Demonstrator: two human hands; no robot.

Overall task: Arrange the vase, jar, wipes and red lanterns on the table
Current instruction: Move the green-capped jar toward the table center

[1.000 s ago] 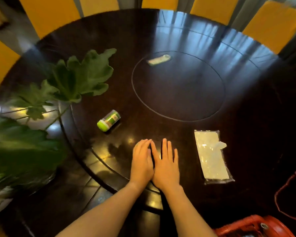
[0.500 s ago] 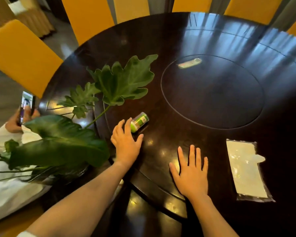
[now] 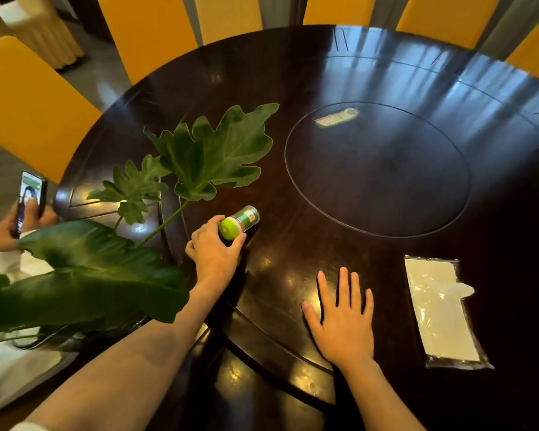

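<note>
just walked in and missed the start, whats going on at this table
A person is tidying items on a dark round table. Their left hand is closing on a small jar with a green lid that lies on its side, fingers at the lid end. Their right hand rests flat and empty on the table. A clear pack of wipes lies to the right, untouched. Large green leaves reach over the table's left side.

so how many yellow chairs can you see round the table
6, all partly cropped: one at the left edge, four along the far side, one at far right. More may sit out of frame.
</note>
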